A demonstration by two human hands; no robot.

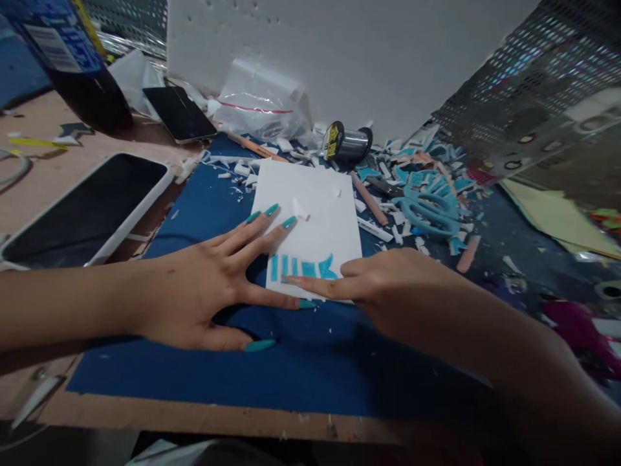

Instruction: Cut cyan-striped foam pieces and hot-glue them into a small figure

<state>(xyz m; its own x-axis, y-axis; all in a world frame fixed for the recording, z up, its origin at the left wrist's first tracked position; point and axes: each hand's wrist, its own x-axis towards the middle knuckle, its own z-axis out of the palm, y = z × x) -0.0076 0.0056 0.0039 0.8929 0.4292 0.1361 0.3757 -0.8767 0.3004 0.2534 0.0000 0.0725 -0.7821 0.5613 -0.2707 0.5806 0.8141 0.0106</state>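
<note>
A white sheet (315, 194), foam board by its look, lies on a blue mat (233, 382). Blue strips and a tail-like blue shape (327, 266) are on its near end. My left hand (213, 285) is spread flat, fingertips with long teal nails resting on the sheet's left side, thumb on the mat. From the right, my right hand (383, 278) reaches in with its index finger stretched across the blue strips, the tip near the lower left ones. Its other fingers are curled under and partly hidden; nothing shows in it. A small white scrap (300, 210) lies on the sheet.
Blue-handled scissors (429, 210) lie among blue and white offcuts, near a wire spool (347, 142) and a white pen (375, 229). On the left are a phone (92, 210), a dark flat device (179, 113) and a bottle (72, 65). A plastic bag (262, 100) sits behind.
</note>
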